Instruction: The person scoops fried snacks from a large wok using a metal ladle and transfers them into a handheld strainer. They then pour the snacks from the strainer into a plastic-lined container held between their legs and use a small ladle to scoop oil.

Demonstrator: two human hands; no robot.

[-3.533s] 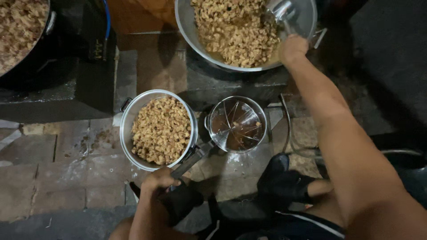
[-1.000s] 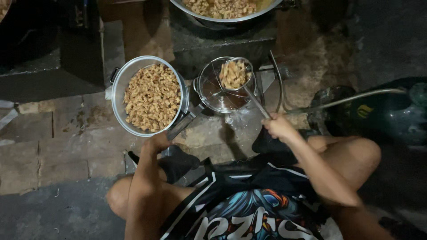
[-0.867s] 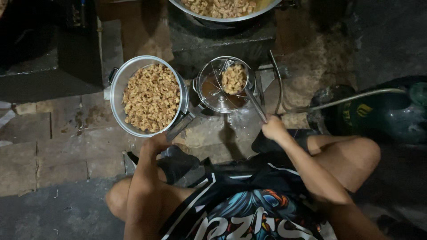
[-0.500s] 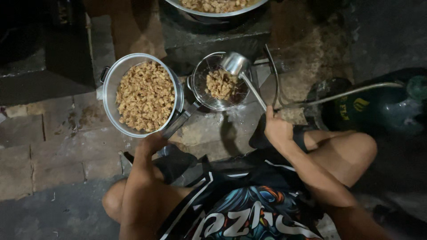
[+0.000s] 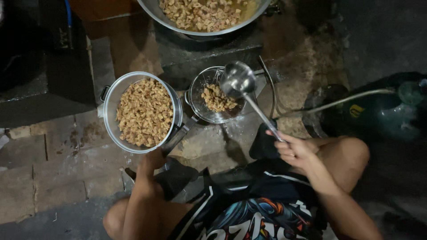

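As the head view shows it, item by item:

Ladle point(image 5: 240, 82): steel, round bowl tipped over the strainer, long thin handle running down to the right hand. Judged stiff and light; likely greasy, so best taken near the end of the handle, well clear of the bowl.

Right hand point(image 5: 296, 149): closed around the ladle's handle end, above the right knee.

Strainer point(image 5: 216, 95): wire-mesh bowl holding a small heap of browned pieces, set between the pot and the ladle handle. Judged light, thin in the mesh, easily tipped; its long handle runs down-left toward the left hand.

Left hand point(image 5: 153, 160): at the near end of that handle, just below the pot; it seems closed on it, though the fingers are hidden, so I cannot tell for sure.

Pot point(image 5: 109, 95): round, metal, side lugs, heaped with fried pieces. Judged heavy and possibly hot; lift by the lugs.

Wok point(image 5: 153, 13): top edge, wide, pieces in oil.

Cylinder point(image 5: 382, 115): dark green, right of the knee, lying low; small yellow emblem on its side; pale hose running left from it.

Floor point(image 5: 49, 178): brick and concrete, stained.
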